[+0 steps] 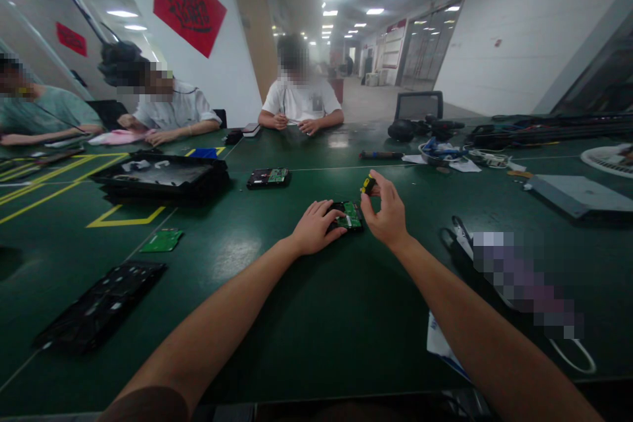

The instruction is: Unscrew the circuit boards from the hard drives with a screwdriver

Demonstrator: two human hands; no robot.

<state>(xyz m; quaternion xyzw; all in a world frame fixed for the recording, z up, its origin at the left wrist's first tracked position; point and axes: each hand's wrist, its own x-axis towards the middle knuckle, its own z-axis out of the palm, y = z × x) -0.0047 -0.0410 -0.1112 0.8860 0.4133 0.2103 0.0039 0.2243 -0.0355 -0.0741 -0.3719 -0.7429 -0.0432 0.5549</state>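
A hard drive (352, 216) with a green circuit board facing up lies on the table in front of me. My left hand (319, 227) rests on its left side, fingers over the board and thumb along the near edge, holding it. Just right of the drive, my right hand (386, 210) is raised a little above the table. It pinches a small yellow-and-black tool (367, 184) between thumb and fingers; I cannot make out its exact kind. Another hard drive (268, 177) lies farther off, beyond my left hand.
Black trays (163, 178) are stacked at left. Nearer lie a loose green circuit board (162, 240) and a black panel (101, 303). A grey metal box (581, 196), a power screwdriver (380, 154) and cables (438, 150) lie right. Across the table sits a person (302, 102); two more sit left.
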